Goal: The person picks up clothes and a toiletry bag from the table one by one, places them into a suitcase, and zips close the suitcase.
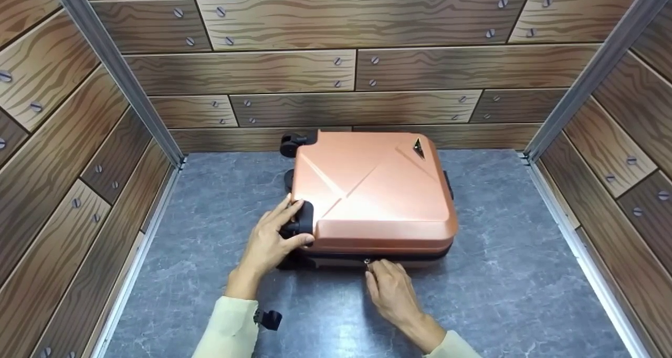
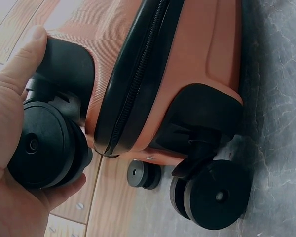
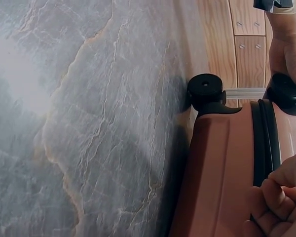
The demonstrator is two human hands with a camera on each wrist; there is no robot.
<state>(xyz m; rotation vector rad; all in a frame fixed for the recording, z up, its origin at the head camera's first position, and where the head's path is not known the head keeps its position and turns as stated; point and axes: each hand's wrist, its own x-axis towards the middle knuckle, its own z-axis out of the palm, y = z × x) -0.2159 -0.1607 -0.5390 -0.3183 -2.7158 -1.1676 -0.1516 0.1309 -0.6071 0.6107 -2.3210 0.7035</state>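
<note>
A copper-pink hard-shell suitcase [image 1: 373, 185] lies flat on the grey floor, its wheels toward the left. My left hand [image 1: 268, 242] grips its near left corner around a black wheel [image 2: 44, 143], with the thumb on the black corner guard [image 2: 69, 61]. A closed stretch of black zipper [image 2: 138, 74] runs between the two shells near that corner. On the suitcase's near side, my right hand [image 1: 391, 290] pinches a small metal zipper pull [image 1: 367, 262] between thumb and curled fingers. The fingers hide most of the pull in the right wrist view.
Grey marbled floor [image 1: 499, 274] surrounds the suitcase. Wood-print walls [image 1: 294, 69] stand behind and on both sides, with metal rails [image 1: 583, 248] along the edges. A black handle [image 1: 448, 185] is on the suitcase's right side. A black device [image 1: 269, 319] sits at the left wrist.
</note>
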